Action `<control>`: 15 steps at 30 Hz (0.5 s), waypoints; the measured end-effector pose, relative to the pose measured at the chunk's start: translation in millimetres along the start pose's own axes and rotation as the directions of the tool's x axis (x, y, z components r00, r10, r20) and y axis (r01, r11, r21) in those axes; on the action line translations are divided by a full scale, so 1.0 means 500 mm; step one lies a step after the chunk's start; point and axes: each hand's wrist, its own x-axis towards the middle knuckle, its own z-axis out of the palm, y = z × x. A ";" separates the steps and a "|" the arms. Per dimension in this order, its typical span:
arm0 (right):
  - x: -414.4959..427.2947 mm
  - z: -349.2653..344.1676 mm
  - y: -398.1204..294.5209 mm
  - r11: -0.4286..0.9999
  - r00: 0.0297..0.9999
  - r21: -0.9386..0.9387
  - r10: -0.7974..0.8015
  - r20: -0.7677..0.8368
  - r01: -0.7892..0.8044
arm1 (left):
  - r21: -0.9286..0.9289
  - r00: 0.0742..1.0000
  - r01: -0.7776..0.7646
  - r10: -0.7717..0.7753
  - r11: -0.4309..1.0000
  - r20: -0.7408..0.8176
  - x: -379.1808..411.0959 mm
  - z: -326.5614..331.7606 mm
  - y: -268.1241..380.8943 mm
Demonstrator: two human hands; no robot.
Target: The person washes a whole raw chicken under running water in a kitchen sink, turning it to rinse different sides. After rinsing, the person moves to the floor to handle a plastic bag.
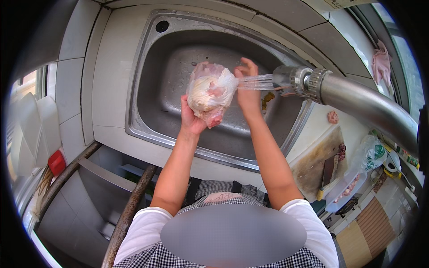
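My left hand [192, 117] holds a piece of raw, skin-on poultry [211, 92] from below, over the stainless steel sink [150, 83]. Water [254, 82] streams from the metal faucet head [291, 80] towards the right side of the meat. My right hand [248, 83] is beside the stream, apart from the meat, fingers curled loosely and holding nothing that I can see. Beyond that hand, yellowish scraps [267, 99] lie in the sink. The fingers under the meat are partly hidden.
Right of the sink are a worn cutting board [311, 160], a cleaver [328, 171], a small meat scrap [332, 117] and a plastic container [347, 192] with meat pieces. The faucet pipe [368, 100] reaches in from the right. Rusty pipes [134, 207] stand at lower left.
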 end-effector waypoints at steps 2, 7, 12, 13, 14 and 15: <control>-0.002 -0.021 -0.064 0.988 0.990 -0.079 -0.132 0.058 0.136 | 0.044 0.994 -0.052 0.056 0.998 -0.094 0.002 -0.002 0.009; -0.047 -0.056 -0.207 0.999 0.908 0.027 0.018 0.419 -0.032 | 0.153 0.992 -0.093 0.106 0.984 -0.074 0.008 0.017 0.012; -0.054 -0.065 -0.074 0.995 0.965 0.032 0.086 0.249 -0.097 | 0.230 0.968 -0.118 0.164 0.966 -0.190 0.019 0.059 -0.012; -0.049 -0.067 -0.067 0.980 0.968 0.128 0.121 0.218 -0.151 | 0.246 0.953 -0.145 0.202 0.958 -0.224 0.022 0.073 -0.017; -0.044 -0.069 -0.059 0.953 0.970 0.228 0.156 0.187 -0.197 | 0.268 0.948 -0.153 0.218 0.951 -0.233 0.026 0.082 -0.019; -0.038 -0.070 -0.057 0.916 0.969 0.328 0.188 0.157 -0.231 | 0.291 0.941 -0.163 0.236 0.943 -0.241 0.030 0.090 -0.020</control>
